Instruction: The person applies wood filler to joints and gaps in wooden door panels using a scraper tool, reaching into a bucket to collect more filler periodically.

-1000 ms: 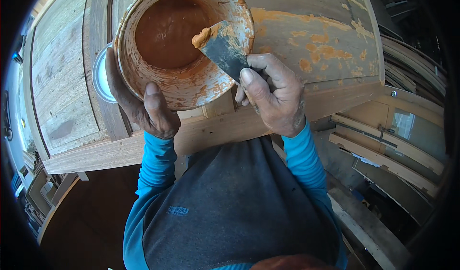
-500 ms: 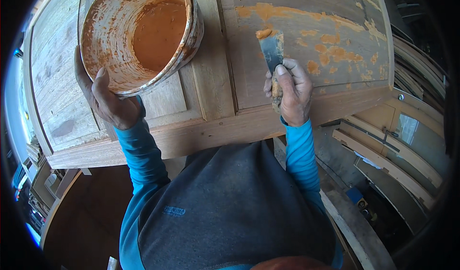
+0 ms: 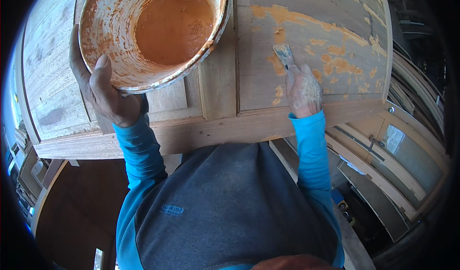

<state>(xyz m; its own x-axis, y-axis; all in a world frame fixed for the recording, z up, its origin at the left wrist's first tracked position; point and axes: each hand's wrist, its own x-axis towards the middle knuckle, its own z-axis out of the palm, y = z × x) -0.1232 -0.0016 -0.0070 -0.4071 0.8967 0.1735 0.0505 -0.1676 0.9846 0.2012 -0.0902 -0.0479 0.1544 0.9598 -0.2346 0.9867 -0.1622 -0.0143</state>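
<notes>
While L fingers [image 3: 101,72] grip bucket [image 3: 112,35] w/ orange paste [image 3: 175,28], R fingers [image 3: 303,77] closed rnd scraper [image 3: 283,55], nr front edge of wood panel [image 3: 256,90].

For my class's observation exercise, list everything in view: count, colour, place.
Bucket: one, white smeared orange, upper left
Paste: one mass, orange, inside bucket
Scraper: one, grey-blue blade, right of centre
Wooden panelwork: one, brown, upper half
Patches: many, orange, panelwork's right section
Boards: several, brown, right
Sheet: one, dark brown, lower left
Background clutter: uncountable, mixed, both sides
Garment: one, dark grey, blue-sleeved, lower centre
Left grip: one, bare, on bucket
Right grip: one, pale-smeared, on scraper
</notes>
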